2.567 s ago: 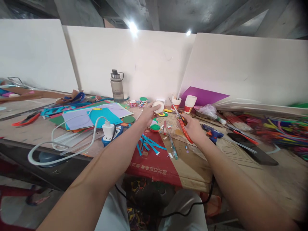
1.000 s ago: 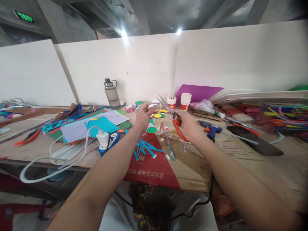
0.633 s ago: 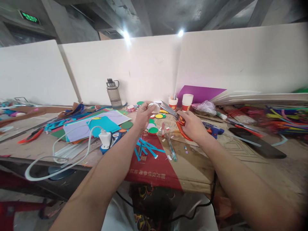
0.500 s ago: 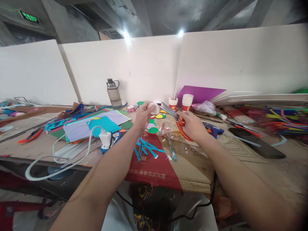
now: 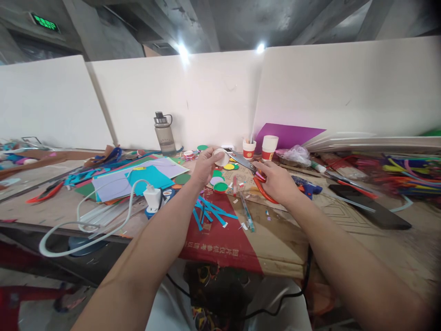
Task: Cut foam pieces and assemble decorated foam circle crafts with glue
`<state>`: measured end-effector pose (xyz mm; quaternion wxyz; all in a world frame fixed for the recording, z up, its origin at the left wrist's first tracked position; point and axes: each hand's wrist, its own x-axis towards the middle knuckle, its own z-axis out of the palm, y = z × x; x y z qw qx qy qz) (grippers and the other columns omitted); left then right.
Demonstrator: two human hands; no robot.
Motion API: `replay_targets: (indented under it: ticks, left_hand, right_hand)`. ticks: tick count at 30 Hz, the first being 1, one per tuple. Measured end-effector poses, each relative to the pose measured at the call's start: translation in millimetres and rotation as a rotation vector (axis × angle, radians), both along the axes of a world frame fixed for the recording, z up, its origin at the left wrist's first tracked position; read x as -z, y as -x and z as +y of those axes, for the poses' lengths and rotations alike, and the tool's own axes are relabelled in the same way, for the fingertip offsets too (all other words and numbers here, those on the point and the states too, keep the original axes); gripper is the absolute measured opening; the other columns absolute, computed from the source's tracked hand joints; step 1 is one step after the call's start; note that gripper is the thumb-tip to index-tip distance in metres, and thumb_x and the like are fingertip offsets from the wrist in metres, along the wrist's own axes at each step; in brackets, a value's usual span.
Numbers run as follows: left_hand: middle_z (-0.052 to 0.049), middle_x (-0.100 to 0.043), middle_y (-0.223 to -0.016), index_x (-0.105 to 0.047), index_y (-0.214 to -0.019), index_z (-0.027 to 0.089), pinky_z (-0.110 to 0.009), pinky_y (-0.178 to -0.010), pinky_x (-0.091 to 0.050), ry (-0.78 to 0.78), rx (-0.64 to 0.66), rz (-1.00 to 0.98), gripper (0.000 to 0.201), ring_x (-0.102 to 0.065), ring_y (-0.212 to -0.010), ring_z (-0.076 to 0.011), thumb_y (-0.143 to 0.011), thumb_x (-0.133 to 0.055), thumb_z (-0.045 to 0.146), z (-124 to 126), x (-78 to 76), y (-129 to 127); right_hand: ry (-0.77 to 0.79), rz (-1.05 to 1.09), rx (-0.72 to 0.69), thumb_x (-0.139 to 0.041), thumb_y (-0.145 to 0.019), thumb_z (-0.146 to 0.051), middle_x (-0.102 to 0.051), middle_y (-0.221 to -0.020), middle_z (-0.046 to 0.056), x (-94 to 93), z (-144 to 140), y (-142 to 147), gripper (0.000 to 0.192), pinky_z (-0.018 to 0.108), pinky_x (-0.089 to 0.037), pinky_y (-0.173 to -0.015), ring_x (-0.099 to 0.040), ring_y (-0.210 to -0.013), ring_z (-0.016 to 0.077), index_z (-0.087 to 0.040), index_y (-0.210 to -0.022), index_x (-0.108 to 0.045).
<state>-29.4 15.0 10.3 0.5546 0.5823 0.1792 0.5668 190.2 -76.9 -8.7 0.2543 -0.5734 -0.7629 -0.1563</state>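
Note:
Pinched in my left hand [image 5: 206, 166] is a small white disc [image 5: 221, 158], held up above the table. My right hand [image 5: 274, 178] grips the orange handles of a pair of scissors [image 5: 245, 162]. Their blades point left and reach the right edge of the disc; whether they bite into it I cannot tell. Below the hands lie a green round lid or disc [image 5: 220, 187] and a yellow paper circle [image 5: 228, 167]. Blue paper strips [image 5: 215, 209] are strewn over the red part of the cardboard, beside a clear pen [image 5: 247, 212].
Left of my arm are coloured paper sheets [image 5: 115, 184], a white charger [image 5: 152, 198] with a looping cable, and a bottle [image 5: 165, 133]. Paper cups [image 5: 269, 148] stand at the back. On the right lie a blue glue gun [image 5: 308, 185] and a dark phone-like slab [image 5: 375, 209].
The scissor blades look slightly more closed at the disc's edge. Both hands keep nearly the same place, and the whole view has shifted a little.

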Motion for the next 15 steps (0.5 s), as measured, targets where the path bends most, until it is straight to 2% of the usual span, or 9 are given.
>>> replay_targets:
  ticks: [7, 15]
  left_hand:
    - [0.001, -0.063, -0.065, -0.063, -0.076, 0.015, -0.018, -0.045, -0.041, 0.019, -0.011, 0.012, 0.036, -0.054, -0.054, -0.0085, -0.059, -0.084, 0.039, -2.3, -1.6, -1.8]
    - [0.0, -0.061, -0.062, -0.06, -0.072, 0.014, -0.018, -0.039, -0.035, 0.056, -0.024, 0.035, 0.036, -0.05, -0.049, -0.0071, -0.058, -0.083, 0.039, -4.8, -4.4, -1.4]
  right_hand:
    - [0.007, -0.084, 0.078, -0.049, -0.088, -0.019, -0.064, -0.123, 0.013, -1.8, -2.6, 3.1, 0.049, 0.034, -0.048, -0.078, -0.064, -0.098, 0.0276, -0.022, -0.137, -0.054]
    - [0.013, -0.136, 0.096, -0.046, -0.09, -0.022, -0.066, -0.117, 0.012, -5.0, -4.9, 6.5, 0.044, 0.031, -0.044, -0.07, -0.064, -0.092, 0.0256, -0.022, -0.134, -0.055]
